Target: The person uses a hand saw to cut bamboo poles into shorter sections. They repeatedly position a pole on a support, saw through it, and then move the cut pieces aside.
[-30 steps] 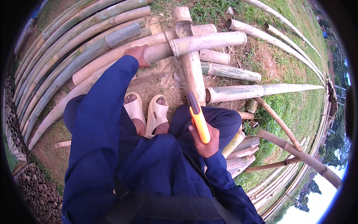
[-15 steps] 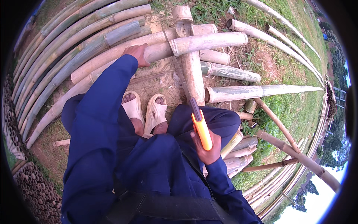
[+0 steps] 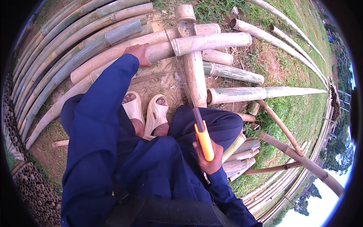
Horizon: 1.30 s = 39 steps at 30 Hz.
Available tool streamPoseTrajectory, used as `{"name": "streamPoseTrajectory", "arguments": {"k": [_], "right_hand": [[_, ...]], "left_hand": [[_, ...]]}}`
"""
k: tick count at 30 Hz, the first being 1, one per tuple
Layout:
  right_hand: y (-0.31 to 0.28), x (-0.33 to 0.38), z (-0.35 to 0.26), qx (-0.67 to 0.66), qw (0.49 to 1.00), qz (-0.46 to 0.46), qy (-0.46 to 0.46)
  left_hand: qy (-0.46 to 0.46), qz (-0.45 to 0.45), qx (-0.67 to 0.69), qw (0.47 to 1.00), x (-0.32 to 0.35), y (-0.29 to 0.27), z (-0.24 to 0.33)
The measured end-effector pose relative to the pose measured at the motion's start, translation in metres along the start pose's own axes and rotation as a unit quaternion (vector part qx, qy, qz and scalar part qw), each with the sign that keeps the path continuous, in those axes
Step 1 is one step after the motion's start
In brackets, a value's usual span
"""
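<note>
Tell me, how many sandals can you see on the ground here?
2. The left sandal and the right sandal sit side by side on the bare dirt, just below the cut bamboo poles, each with a foot in it. None seems hidden.

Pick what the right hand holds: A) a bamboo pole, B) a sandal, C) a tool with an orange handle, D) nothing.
C: the right hand grips the orange-handled tool, its dark blade pointing up over the knee, while the left hand rests on a bamboo pole.
</note>
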State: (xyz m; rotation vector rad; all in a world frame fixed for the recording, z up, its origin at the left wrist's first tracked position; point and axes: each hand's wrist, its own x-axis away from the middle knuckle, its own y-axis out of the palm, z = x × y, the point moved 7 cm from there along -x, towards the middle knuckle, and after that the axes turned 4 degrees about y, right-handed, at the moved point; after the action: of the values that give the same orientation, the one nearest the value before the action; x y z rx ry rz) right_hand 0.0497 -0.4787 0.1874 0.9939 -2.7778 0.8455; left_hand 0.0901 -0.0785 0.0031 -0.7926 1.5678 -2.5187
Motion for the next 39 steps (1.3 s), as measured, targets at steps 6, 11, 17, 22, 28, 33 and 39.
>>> {"name": "streamPoseTrajectory", "arguments": {"k": [6, 11, 17, 22, 28, 33, 39], "right_hand": [[0.045, -0.09, 0.029, -0.009, 1.0, 0.006, -0.006], [0.048, -0.094, 0.029, -0.035, 0.998, 0.023, -0.045], [-0.006, 0.011, 0.005, 0.023, 1.0, -0.004, 0.014], [0.072, -0.108, 0.05, 0.003, 1.0, -0.01, -0.009], [0.011, -0.017, 0.01, 0.001, 1.0, 0.003, -0.003], [0.028, -0.029, 0.025, -0.018, 0.998, -0.005, 0.052], [0.054, -0.094, 0.036, -0.033, 0.999, 0.007, -0.03]], "left_hand": [[0.017, 0.039, 0.003, 0.999, 0.003, 0.0, 0.002], [0.01, 0.025, 0.003, 1.0, 0.005, 0.004, 0.001], [0.01, 0.024, 0.016, 1.0, -0.005, 0.008, -0.007], [0.009, 0.018, -0.004, 1.0, -0.001, 0.002, -0.002], [-0.002, 0.014, -0.013, 1.0, 0.001, 0.001, -0.001], [0.013, 0.022, 0.004, 1.0, -0.001, 0.005, -0.003], [0.012, 0.019, 0.001, 1.0, 0.005, -0.002, 0.003]]}}
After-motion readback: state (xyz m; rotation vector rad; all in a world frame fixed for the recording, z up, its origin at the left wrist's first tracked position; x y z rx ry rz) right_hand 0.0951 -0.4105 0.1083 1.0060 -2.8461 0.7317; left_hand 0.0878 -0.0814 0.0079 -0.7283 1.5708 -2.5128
